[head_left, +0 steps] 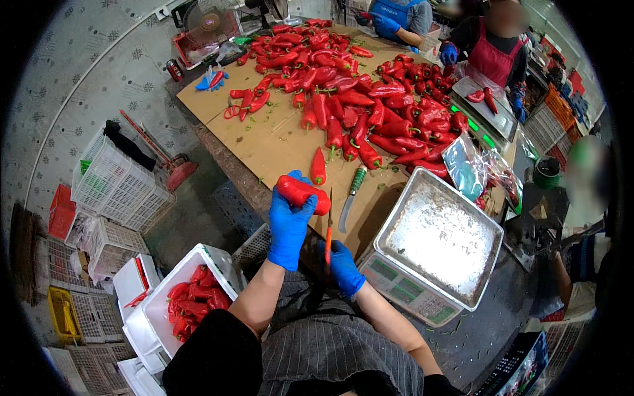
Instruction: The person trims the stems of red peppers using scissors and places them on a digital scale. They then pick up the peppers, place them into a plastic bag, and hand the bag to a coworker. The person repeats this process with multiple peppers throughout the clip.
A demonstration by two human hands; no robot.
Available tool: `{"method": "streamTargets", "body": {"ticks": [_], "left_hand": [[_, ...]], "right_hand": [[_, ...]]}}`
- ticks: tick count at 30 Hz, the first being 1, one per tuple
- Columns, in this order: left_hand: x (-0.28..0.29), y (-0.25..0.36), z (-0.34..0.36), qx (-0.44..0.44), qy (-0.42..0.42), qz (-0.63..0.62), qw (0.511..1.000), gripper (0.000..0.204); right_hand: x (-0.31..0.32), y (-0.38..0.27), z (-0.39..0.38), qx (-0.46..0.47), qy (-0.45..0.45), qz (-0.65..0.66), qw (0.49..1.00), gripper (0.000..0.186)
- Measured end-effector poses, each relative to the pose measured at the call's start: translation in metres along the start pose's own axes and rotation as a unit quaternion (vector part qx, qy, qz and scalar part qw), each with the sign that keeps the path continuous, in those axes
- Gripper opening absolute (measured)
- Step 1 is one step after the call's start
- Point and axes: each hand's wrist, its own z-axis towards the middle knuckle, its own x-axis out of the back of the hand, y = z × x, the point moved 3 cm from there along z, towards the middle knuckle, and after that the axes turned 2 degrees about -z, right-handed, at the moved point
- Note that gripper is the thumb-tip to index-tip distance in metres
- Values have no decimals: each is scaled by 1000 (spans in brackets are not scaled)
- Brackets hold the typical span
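Head view: left grip [290, 221] wraps a pepper [297, 193], presumably steadying it; right grip [345, 268] clasps an orange-handled blade [329, 239], likely for control.

A pale grey wall [92, 59] with scattered dark star-shaped marks curves along the left, a thin white line running up it toward a socket [162, 12]. The floor [170, 228] beneath is dark grey. White slatted crates [122, 188] crowd that side, with a red crate [61, 211] and a yellow crate [64, 317] among them; a red dustpan [181, 174] stands nearby. Brown cardboard [236, 135] covers the large table [224, 157], and a fan [206, 23] stands beyond its far left corner. Orange crates [560, 109] line the upper right. White light falls across the room.
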Motion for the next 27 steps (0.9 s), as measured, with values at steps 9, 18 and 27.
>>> {"method": "streamTargets", "body": {"ticks": [9, 18, 27], "left_hand": [[-11, 23, -13, 33, -43, 154, 987, 82], [-52, -19, -57, 129, -162, 12, 978, 57], [11, -120, 103, -39, 40, 463, 884, 41]], "right_hand": [[7, -42, -38, 196, -7, -75, 978, 55], [37, -103, -120, 307, 52, -245, 918, 69], [161, -119, -162, 360, 382, -293, 799, 60]]}}
